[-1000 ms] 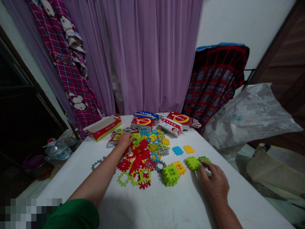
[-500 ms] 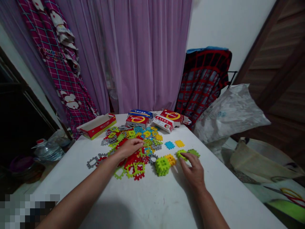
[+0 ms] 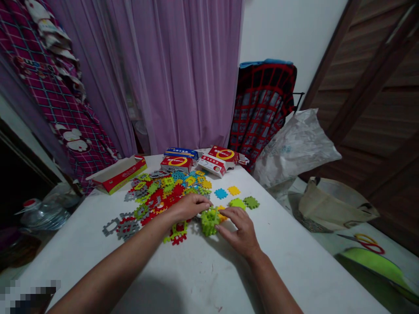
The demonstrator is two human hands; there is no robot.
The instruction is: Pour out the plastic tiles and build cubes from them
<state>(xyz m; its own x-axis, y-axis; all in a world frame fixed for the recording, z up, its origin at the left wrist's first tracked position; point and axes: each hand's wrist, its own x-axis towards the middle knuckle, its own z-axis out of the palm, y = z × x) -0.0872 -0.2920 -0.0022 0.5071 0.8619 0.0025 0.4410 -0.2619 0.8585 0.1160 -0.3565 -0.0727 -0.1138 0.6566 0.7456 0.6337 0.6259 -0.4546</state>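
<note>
A heap of flat plastic interlocking tiles (image 3: 163, 194) in red, green, yellow, blue and grey lies on the white table (image 3: 203, 274). A lime-green cube built of tiles (image 3: 208, 220) stands near the table's middle. My left hand (image 3: 190, 205) reaches over the heap, its fingers curled at the cube's left top edge. My right hand (image 3: 240, 231) lies beside the cube on the right, fingertips touching it and a yellow tile. Two green tiles (image 3: 244, 203) lie just beyond my right hand.
Several red, white and blue cartons (image 3: 196, 159) stand at the table's far edge, an open red box (image 3: 116, 174) at the far left. A blue tile (image 3: 221, 193) and a yellow tile (image 3: 233, 190) lie apart. A plastic bag (image 3: 294, 148) and a draped chair (image 3: 262, 104) stand to the right.
Both hands have come together at the green cube: the left drew back from the heap's far side, the right slid left from the green tiles. The view has panned right.
</note>
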